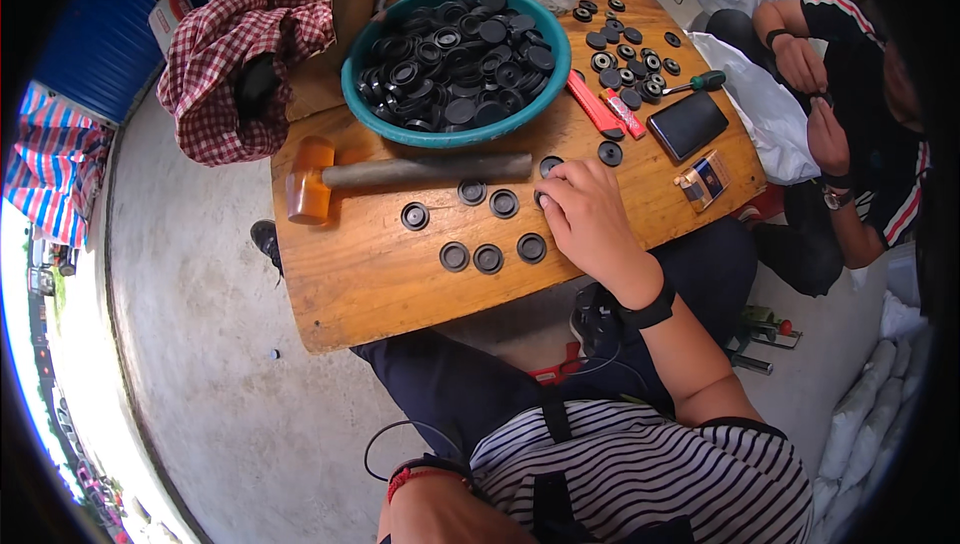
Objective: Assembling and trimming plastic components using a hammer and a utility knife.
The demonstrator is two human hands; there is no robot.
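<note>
My right hand reaches over the wooden table, palm down, with fingers bent and closed around a small round black disc that they mostly cover. Just beyond the fingertips lies another black disc. Several similar ringed discs lie flat in loose rows to the left of the hand. Of my left arm only the wrist with a red bracelet shows at the lower edge; the hand itself is hidden. A mallet with an amber head lies behind the discs.
A teal basin heaped with black discs stands at the back. On the right are a red utility knife, a screwdriver, a black wallet, a cigarette pack and discs with metal centres. Another person sits at the right.
</note>
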